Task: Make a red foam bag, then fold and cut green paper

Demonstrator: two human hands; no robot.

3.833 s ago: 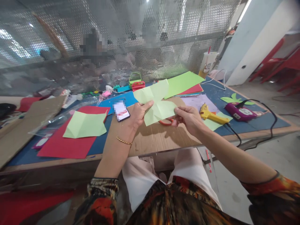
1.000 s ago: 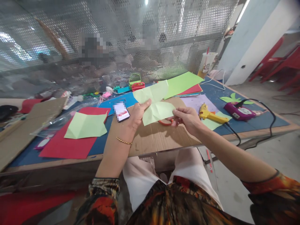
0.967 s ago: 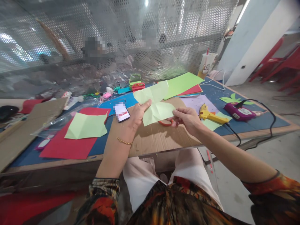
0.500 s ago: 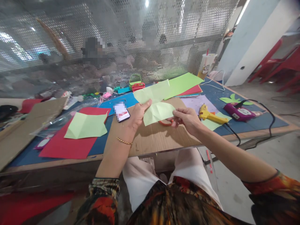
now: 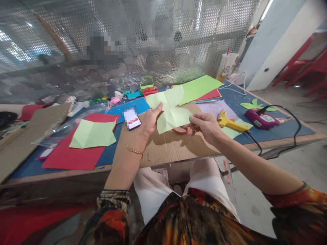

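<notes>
A pale green sheet of paper with crease lines and a curved cut edge is held over the brown cardboard. My left hand grips it at its left side, thumb on top, near a notch between its upper and lower parts. At the right corner of the lower part, my right hand pinches the paper between thumb and fingers. Below the sheet an orange ring-shaped handle, like that of scissors, shows partly; whether my right fingers touch it I cannot tell.
A phone lies left of my left hand. Further left, another creased green sheet rests on red paper. On the right are a yellow glue gun and a purple power box with a black cable. A drink cup stands behind.
The lower part of the green paper is tilted slightly differently, and a bit more of the orange handle shows. Both hands keep their hold; the view has shifted slightly.
</notes>
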